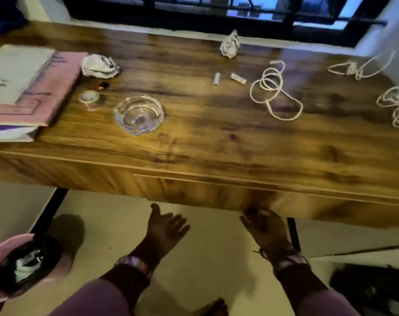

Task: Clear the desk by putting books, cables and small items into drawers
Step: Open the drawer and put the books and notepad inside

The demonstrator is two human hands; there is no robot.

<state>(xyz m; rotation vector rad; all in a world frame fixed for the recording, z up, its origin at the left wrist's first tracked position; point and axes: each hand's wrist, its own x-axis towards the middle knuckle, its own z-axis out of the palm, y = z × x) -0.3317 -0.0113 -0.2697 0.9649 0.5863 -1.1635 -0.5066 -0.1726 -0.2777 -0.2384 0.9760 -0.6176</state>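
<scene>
A wooden desk (216, 142) carries a stack of books (27, 92) at the left and white cables: one coil (273, 90) right of centre, two more (358, 67) (397, 106) at the far right. Two small white tubes (216, 79) (238, 78) lie mid-desk. A drawer front (194, 190) runs along the desk's near edge. My left hand (166, 229) hangs below the desk, fingers spread, holding nothing. My right hand (264, 226) reaches under the drawer's lower edge; its fingertips are hidden there.
A glass ashtray (139, 115), a small clear lid (89, 98), a dark small item (102, 86) and two crumpled papers (99, 66) (230, 45) lie on the desk. A pink bin with a black liner (22, 267) stands on the floor at left. Black desk legs (50, 213) flank the gap.
</scene>
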